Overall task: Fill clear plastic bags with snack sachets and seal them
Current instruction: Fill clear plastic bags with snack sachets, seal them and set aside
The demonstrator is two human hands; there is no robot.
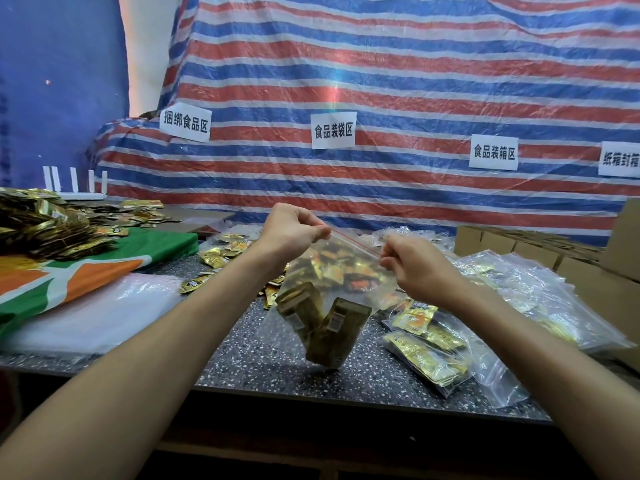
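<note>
Two hands hold one clear plastic bag [341,287] at centre frame, above the dark speckled table [249,358].

- Left hand [294,230]: fingers curled, thumb and fingertips pinching the left end of the bag's top edge.
- Right hand [415,268]: fingers curled, pinching the right end of the same edge, slightly lower in frame. A red zip line runs along the edge between the two hands.
- Bag hangs down from the pinched edge; whether its bottom touches the table cannot be told. Several gold snack sachets [323,327] sit in its lower part, tilted against each other in a V.
- Lower right: filled bags [426,355] lie flat on the table, with a spread of further clear bags [540,292] beyond them.
- Loose sachets [221,251] are scattered behind the held bag, centre left.
- Left edge: large heap of sachets [45,226] on a green, orange and white cloth [104,265]; a white translucent plastic stack [86,313] lies just below it.
- Right edge: cardboard boxes [588,271].
- Background: red, white and blue striped tarpaulin [381,81] with white paper labels [333,130] fixed to it.
</note>
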